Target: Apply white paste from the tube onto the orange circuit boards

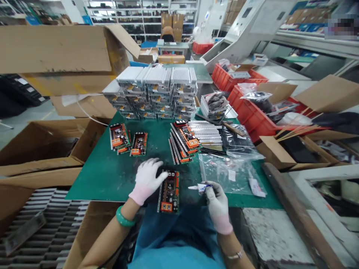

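Note:
In the head view, a circuit board (171,190) with orange and black parts lies at the front edge of the green table, a perforated metal strip along its left side. My left hand (147,180), in a white glove, is open over the table, fingers spread, thumb at the board's upper left corner; whether it touches cannot be made out. To the board's right, my right hand (218,205), also gloved, grips a small white and blue tube (201,188). The tube's pointed nozzle faces left toward the board, apart from it.
Behind the board is a fanned stack of circuit boards (183,140); more boards (119,135) lie at left. Finned metal heat sinks (157,93) are piled at the back. Plastic bags (232,172) lie right. Cardboard boxes (42,144) and red crates (246,112) flank the green table (95,179).

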`<state>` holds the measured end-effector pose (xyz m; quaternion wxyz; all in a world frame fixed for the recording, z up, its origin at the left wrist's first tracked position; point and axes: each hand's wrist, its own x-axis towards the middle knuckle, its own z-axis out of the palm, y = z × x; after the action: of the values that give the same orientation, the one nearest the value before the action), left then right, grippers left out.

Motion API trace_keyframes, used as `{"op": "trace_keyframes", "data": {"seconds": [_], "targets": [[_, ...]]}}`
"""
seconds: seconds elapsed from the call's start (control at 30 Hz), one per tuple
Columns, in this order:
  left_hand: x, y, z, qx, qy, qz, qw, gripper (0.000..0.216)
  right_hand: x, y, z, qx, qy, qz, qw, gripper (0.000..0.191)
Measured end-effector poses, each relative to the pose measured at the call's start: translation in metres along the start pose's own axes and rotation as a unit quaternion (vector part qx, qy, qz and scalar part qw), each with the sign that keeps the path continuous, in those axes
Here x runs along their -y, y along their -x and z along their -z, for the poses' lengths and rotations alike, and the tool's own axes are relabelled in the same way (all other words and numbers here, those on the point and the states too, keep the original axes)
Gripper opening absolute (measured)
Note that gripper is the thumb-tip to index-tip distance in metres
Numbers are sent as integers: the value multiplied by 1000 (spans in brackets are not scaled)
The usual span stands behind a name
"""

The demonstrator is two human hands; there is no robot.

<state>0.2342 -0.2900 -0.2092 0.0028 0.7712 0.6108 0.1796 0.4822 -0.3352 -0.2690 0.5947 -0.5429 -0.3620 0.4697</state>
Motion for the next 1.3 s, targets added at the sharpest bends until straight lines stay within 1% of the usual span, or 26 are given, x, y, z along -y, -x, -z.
{"op": "trace_keyframes", "data": {"seconds": [0.1,0.17,0.2,0.23,0.3,0.4,0.5,0.57,0.63,0.67,0.7,0.77,0.8,0.83,0.87,0.93,1.0,1.07,1.13,1.23,1.3], "targets": [[24,-7,9,-32,-92,92,991,38,-1,-1,1,-8,-15,-22,1000,35],[44,-11,18,-33,-139,141,980,44,0,-2,1,-6,-22,-30,999,35],[54,-14,22,-24,-151,158,976,45,0,-2,0,-4,-24,-32,999,34],[63,-17,25,-9,-155,168,973,44,0,-2,0,-1,-24,-33,999,34],[78,-25,27,27,-149,166,974,40,0,-2,0,1,-22,-34,999,34],[86,-38,24,53,-134,129,981,36,0,-3,-1,-8,-8,-28,1000,34],[78,-48,19,53,-128,112,984,35,0,-2,-1,-9,-5,-25,1000,35],[64,-49,18,25,-119,97,988,34,1,-2,-2,-6,-20,-33,999,37],[47,-43,16,0,-69,43,997,33,2,-3,-2,-5,-40,-40,998,39],[38,-39,15,8,-26,-1,1000,35,2,-3,-3,-7,-49,-41,998,39],[29,-34,14,32,23,-49,998,39,2,-3,-4,-10,-57,-41,998,40],[15,-25,8,101,95,-113,984,43,2,-3,-6,-13,-64,-41,997,40],[10,-21,4,125,111,-123,978,41,2,-2,-8,-14,-66,-40,997,40],[7,-18,1,133,117,-121,977,37,2,-1,-10,-12,-67,-38,997,42],[4,-16,-3,130,119,-111,978,31,3,0,-12,-7,-66,-34,997,43],[2,-13,-7,113,121,-94,982,21,5,4,-16,12,-55,-17,998,41],[-1,-10,-7,102,129,-99,981,15,10,8,-19,28,-22,12,999,33],[-6,-5,-5,83,141,-132,978,14,16,11,-20,26,22,57,998,25],[-13,3,-2,44,156,-184,970,12,23,13,-20,15,60,115,992,19],[-23,14,1,-26,171,-248,953,10,29,15,-19,17,94,202,975,15],[-29,18,3,-47,179,-269,945,9,30,16,-18,33,110,242,963,15]]}}
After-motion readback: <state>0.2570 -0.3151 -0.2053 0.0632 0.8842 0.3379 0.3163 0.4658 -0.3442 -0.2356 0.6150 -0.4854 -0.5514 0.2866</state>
